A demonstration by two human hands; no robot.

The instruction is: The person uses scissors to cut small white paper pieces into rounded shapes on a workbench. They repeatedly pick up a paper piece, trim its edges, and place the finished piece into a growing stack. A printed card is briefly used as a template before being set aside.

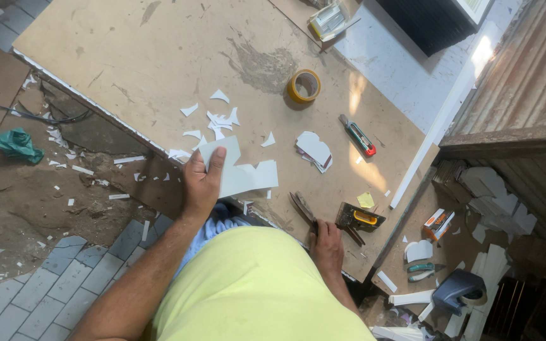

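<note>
1. left hand [202, 180] lies flat, fingers together, pressing on a white sheet piece [238, 172] with jagged cut edges; the piece lies on the bench [127, 57], near its front edge.
2. right hand [327, 243] rests at the bench's front edge, fingers curled around the handle of a dark, thin tool [303, 208]; what kind of tool, cannot tell.
3. bench is a matt brown board, scuffed, with a dark stain near the middle.
4. small white offcuts [219, 117] lie scattered just beyond the sheet piece; a stack of cut white shapes [314, 150] lies to the right.
5. roll of yellow tape [304, 84] lies flat; a utility knife [357, 136] with red tip is near it.
6. black-and-yellow tool [358, 218] lies just beside the right hand; a yellow note [365, 200] is next to it.
7. floor at left: grey pavers, bare dirt, a green rag [17, 145].
</note>
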